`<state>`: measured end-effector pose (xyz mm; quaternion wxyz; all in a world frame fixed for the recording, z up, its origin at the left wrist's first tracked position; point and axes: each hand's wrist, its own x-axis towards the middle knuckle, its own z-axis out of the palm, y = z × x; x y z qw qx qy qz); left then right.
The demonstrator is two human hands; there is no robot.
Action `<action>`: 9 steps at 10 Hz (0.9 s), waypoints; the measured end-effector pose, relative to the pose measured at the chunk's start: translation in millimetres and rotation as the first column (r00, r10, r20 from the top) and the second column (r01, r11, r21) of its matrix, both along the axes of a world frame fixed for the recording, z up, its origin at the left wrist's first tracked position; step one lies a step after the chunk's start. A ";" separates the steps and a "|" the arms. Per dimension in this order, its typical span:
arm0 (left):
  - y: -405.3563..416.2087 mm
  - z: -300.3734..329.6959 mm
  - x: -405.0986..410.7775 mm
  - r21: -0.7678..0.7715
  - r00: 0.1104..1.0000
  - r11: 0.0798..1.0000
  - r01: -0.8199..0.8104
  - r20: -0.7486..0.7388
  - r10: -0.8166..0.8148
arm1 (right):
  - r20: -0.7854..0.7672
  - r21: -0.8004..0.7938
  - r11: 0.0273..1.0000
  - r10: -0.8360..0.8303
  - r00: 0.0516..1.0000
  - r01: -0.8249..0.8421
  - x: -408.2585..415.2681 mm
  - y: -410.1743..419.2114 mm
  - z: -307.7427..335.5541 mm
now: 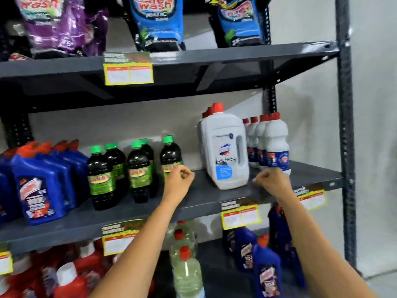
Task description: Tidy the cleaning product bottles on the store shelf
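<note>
Pouches [155, 22] on the top shelf read "Safe Wash"; shelf tags [128, 68] read "SUPER MARKET", their prices blurred. On the middle shelf [199, 201] stand blue bottles [43, 179], green-capped dark bottles [100, 175], a white jug [225, 151] and white bottles [276, 143], labels unreadable. Left hand [178, 179] and right hand [272, 181] hover loosely curled, each grip holding nothing.

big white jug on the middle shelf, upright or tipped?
Tilted slightly. The big white jug stands on its base on the middle shelf, red cap up, leaning left. Neither hand holds it.
</note>
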<state>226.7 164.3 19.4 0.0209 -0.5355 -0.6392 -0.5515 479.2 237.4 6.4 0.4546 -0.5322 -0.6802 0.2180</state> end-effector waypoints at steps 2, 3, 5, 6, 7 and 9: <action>51.5 -11.8 49.2 -0.252 0.915 0.901 0.354 0.294 -0.278 | -0.172 -0.145 0.983 -0.137 0.975 0.112 51.4 68.4 8.5; 60.2 -7.9 54.5 -0.280 0.890 0.866 0.414 0.325 -0.321 | -0.091 -0.121 0.989 -0.091 0.992 0.079 50.2 80.5 10.2; 61.9 -7.5 53.9 -0.295 0.881 0.851 0.434 0.335 -0.334 | 0.045 -0.094 0.981 -0.167 0.985 0.171 46.7 85.8 5.8; 61.9 -6.6 54.7 -0.296 0.884 0.854 0.427 0.334 -0.325 | 0.028 -0.086 0.981 -0.172 0.985 0.174 46.2 87.1 3.9; 59.1 -4.2 54.9 -0.316 0.871 0.832 0.456 0.349 -0.345 | 0.044 -0.089 0.982 -0.164 0.986 0.167 46.6 85.3 4.7; 20.9 0.7 28.9 -0.384 0.966 0.889 0.250 0.156 -0.204 | 0.074 -0.188 0.975 -0.106 0.992 0.118 52.1 70.5 15.0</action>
